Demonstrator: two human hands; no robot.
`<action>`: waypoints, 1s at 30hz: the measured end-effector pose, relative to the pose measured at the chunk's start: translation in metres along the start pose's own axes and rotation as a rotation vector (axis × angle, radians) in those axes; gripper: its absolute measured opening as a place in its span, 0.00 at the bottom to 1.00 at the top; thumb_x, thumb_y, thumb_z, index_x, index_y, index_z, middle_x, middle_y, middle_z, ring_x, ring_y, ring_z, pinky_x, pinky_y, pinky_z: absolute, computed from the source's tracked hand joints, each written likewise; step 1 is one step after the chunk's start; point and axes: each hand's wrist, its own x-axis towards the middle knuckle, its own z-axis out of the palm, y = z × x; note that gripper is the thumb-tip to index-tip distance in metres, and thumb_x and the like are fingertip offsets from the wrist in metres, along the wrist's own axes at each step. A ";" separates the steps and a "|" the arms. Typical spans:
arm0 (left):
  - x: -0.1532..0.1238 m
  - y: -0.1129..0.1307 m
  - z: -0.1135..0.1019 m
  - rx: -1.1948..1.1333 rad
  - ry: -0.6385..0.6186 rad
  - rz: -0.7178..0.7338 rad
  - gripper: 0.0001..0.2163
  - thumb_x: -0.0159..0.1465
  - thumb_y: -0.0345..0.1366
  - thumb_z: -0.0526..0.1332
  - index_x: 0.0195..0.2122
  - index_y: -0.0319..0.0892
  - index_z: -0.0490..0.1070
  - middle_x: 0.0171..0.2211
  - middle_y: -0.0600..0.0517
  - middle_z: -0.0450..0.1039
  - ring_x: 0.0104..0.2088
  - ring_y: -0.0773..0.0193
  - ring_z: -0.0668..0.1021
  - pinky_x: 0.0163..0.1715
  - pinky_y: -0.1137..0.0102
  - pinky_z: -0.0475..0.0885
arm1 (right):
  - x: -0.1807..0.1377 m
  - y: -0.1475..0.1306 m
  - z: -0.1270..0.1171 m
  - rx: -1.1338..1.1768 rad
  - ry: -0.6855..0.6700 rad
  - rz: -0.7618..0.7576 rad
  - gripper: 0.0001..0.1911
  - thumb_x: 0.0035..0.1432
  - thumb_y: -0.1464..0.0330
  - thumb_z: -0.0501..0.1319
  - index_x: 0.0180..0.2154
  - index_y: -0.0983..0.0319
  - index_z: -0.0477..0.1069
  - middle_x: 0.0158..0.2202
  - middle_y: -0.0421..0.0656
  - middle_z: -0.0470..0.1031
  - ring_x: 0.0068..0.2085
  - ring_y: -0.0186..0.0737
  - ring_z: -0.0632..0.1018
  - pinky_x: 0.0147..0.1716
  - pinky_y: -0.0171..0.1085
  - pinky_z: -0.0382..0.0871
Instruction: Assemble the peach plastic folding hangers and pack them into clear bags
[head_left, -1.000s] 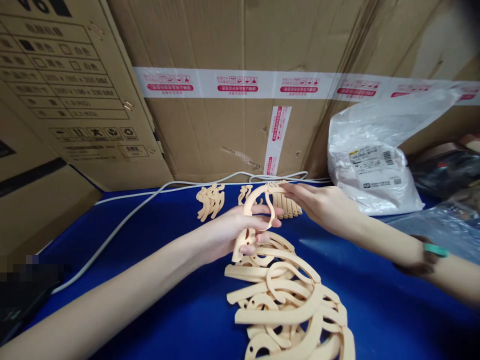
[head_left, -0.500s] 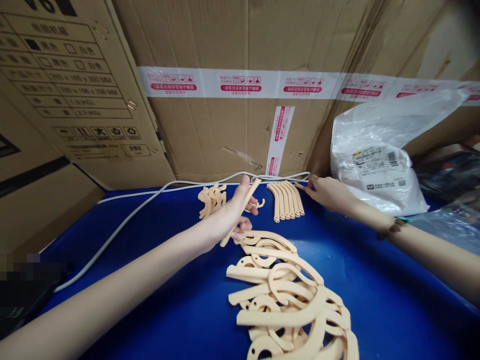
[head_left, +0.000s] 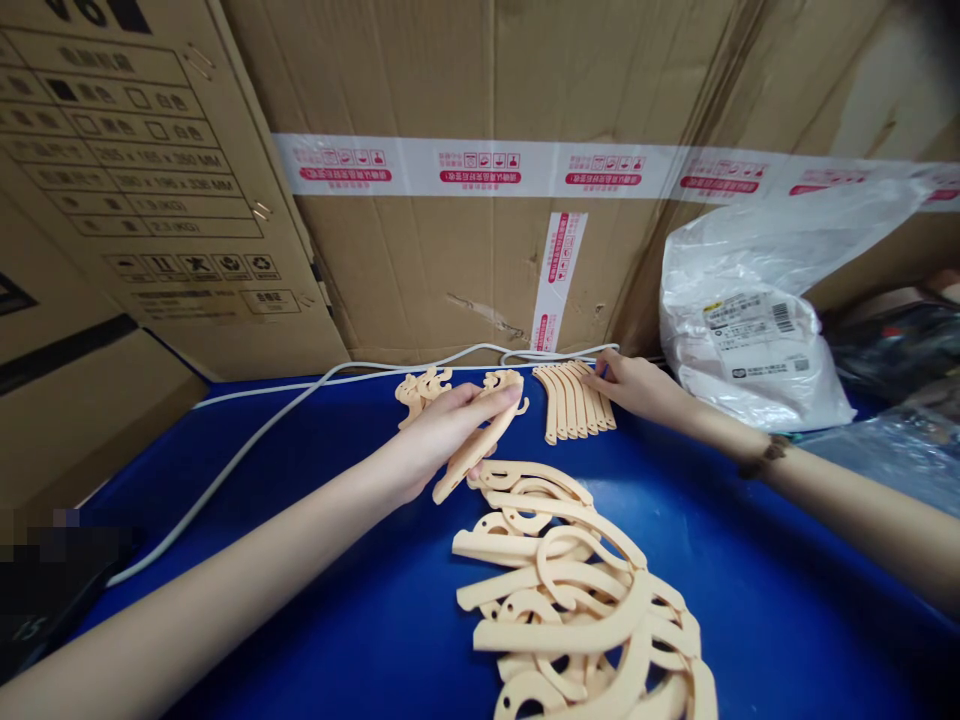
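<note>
My left hand (head_left: 442,425) is closed around a curved beige plastic hanger arm (head_left: 478,452), held slantwise above the blue surface with my thumb along its upper end. My right hand (head_left: 634,386) pinches the upper end of the rightmost hanger arm in a neat row of hanger arms (head_left: 571,405); its fingertips partly hide that end. Nearer to me lies a loose, overlapping pile of folding hangers (head_left: 581,585), with arms and hooks showing. Small beige hook pieces (head_left: 422,392) sit left of my left hand, and another hook piece (head_left: 504,379) shows just behind it.
A white cable (head_left: 247,452) runs along the back and left of the blue surface (head_left: 345,590). Cardboard boxes (head_left: 420,270) stand behind it. At the right rear is a white plastic parcel bag (head_left: 750,330), with clear plastic wrap (head_left: 892,450) beside it. A dark object (head_left: 45,600) lies far left.
My right hand has moved slightly left, bringing a hanger arm against the row's right end, so the row is wider. My left hand has turned and lowered the hanger arm it holds.
</note>
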 end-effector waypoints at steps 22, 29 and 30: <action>0.003 0.031 -0.007 0.584 0.068 0.694 0.14 0.69 0.35 0.50 0.25 0.41 0.61 0.24 0.56 0.64 0.26 0.69 0.69 0.27 0.74 0.63 | -0.044 -0.058 -0.073 0.431 0.263 -0.417 0.15 0.63 0.57 0.55 0.36 0.59 0.72 0.25 0.42 0.71 0.25 0.37 0.68 0.23 0.37 0.54; 0.021 0.002 0.000 0.753 0.246 0.735 0.13 0.72 0.40 0.44 0.31 0.45 0.57 0.23 0.58 0.61 0.24 0.67 0.67 0.27 0.70 0.58 | -0.041 -0.064 -0.062 0.725 -0.023 -0.399 0.15 0.65 0.61 0.49 0.30 0.60 0.68 0.20 0.39 0.64 0.21 0.34 0.64 0.23 0.36 0.56; 0.030 -0.002 -0.002 0.755 0.244 0.698 0.13 0.72 0.40 0.44 0.31 0.44 0.58 0.23 0.57 0.62 0.25 0.66 0.68 0.28 0.71 0.59 | -0.041 -0.064 -0.063 0.869 -0.083 -0.340 0.14 0.65 0.61 0.50 0.31 0.60 0.68 0.20 0.37 0.63 0.21 0.33 0.63 0.22 0.35 0.56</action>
